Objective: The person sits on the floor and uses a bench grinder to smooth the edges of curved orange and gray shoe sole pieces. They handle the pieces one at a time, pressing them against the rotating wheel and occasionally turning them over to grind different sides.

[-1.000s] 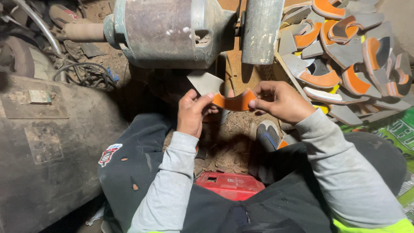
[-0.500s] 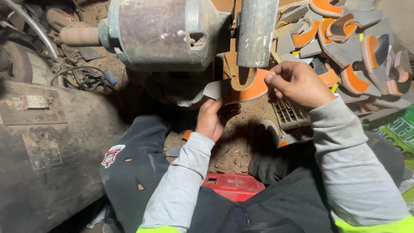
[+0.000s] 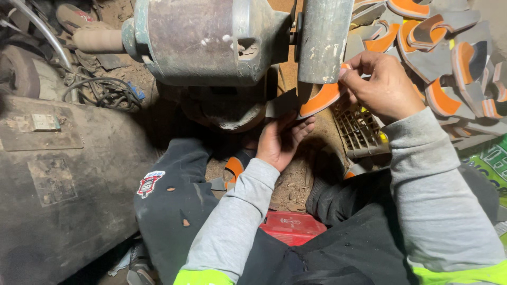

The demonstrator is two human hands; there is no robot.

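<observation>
Under the grinding wheel point(image 3: 323, 39), I see right hand point(image 3: 381, 87) fingertips pinching the orange-and-grey sole piece point(image 3: 319, 99) against the wheel's lower edge; left hand point(image 3: 282, 140), fingers loosely spread, props it from below. Step judged: edge grinding. Next move calls for steady turning. Motor housing point(image 3: 206, 39) crowds the left of the wheel; a pile of soles point(image 3: 449, 58) and a plastic crate point(image 3: 359, 129) lie right of it.
</observation>
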